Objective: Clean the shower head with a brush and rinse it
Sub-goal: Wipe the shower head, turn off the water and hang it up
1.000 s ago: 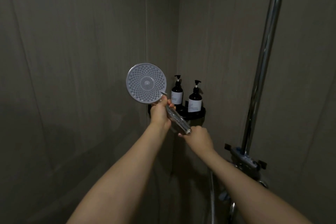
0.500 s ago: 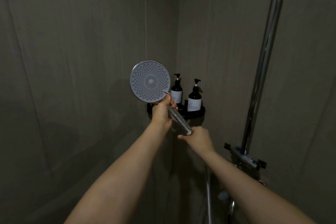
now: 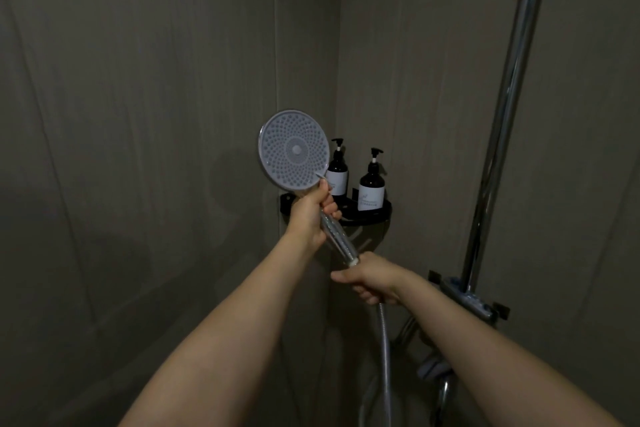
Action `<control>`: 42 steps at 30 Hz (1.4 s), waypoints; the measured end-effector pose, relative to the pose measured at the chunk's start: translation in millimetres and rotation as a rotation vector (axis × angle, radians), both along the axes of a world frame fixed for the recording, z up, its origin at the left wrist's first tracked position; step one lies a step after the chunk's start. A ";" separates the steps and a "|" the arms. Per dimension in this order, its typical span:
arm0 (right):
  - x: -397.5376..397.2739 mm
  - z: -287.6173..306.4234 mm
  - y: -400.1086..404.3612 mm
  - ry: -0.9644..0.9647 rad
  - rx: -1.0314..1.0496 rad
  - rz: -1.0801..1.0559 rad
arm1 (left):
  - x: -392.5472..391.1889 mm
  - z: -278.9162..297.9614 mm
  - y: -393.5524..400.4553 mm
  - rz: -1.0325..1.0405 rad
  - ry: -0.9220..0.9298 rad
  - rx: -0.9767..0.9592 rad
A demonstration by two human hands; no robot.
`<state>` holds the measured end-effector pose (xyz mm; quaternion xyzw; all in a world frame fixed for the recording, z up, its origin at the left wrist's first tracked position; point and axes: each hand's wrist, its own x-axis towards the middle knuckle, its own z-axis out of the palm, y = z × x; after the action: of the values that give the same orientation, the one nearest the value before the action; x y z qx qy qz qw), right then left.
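Step in hand, as I judge it: presenting the head for scrubbing; no brush is in view and no water runs, so brushing and rinsing are not yet done.

Your left hand [image 3: 308,215] is wrapped shut around the upper handle of the shower head [image 3: 293,150], just under the disc. The disc stands upright at centre frame, nozzle face turned toward you, handle slanting down toward 5 o'clock.

Your right hand [image 3: 372,279] is curled closed around the foot of the handle where the hose [image 3: 384,340] joins; its fingertips are hidden, so I cannot tell how tight the hold is. The hose drops toward 6 o'clock.

Next move calls for a brush. You need one hand free for it, likely the right, with the left alone steadying the head, face kept toward you.

Surroundings: two bottles [image 3: 371,185] on a black corner shelf [image 3: 367,215], just behind the disc at 3 o'clock of it. Chrome rail [image 3: 509,107] at 2 o'clock, valve [image 3: 467,296] at 4 o'clock.

In the way: the bottles sit close behind the head, so a wide scrub stroke could knock them. The hose limits reach.
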<state>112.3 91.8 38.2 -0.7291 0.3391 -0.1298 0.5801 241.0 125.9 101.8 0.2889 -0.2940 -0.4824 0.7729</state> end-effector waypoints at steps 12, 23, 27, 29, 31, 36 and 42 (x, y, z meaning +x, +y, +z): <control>13.6 3.2 10.7 0.066 -0.615 -0.468 | -4.0 12.1 -4.5 0.125 0.040 0.000; -21.7 19.3 -14.1 -0.216 0.239 0.085 | 13.0 1.8 -0.6 0.072 0.110 -0.047; -1.8 14.9 -3.0 -0.125 -0.298 -0.124 | 15.5 4.8 -1.7 0.113 0.097 -0.058; 5.7 10.1 -0.3 -0.198 -0.416 -0.267 | 17.2 10.3 -2.0 0.144 0.113 -0.069; 3.3 8.2 0.1 -0.247 -0.339 -0.197 | 18.2 18.2 -1.2 0.149 0.148 -0.087; -6.0 -9.6 -0.2 -0.337 -0.141 -0.157 | 25.0 29.0 1.9 0.128 0.165 -0.124; -2.5 14.1 6.9 -0.123 -0.073 0.001 | 21.2 17.3 2.1 0.121 0.150 -0.107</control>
<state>109.8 98.7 52.2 -0.7406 0.2974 -0.1862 0.5730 262.2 128.0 119.1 0.2276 -0.2425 -0.4390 0.8347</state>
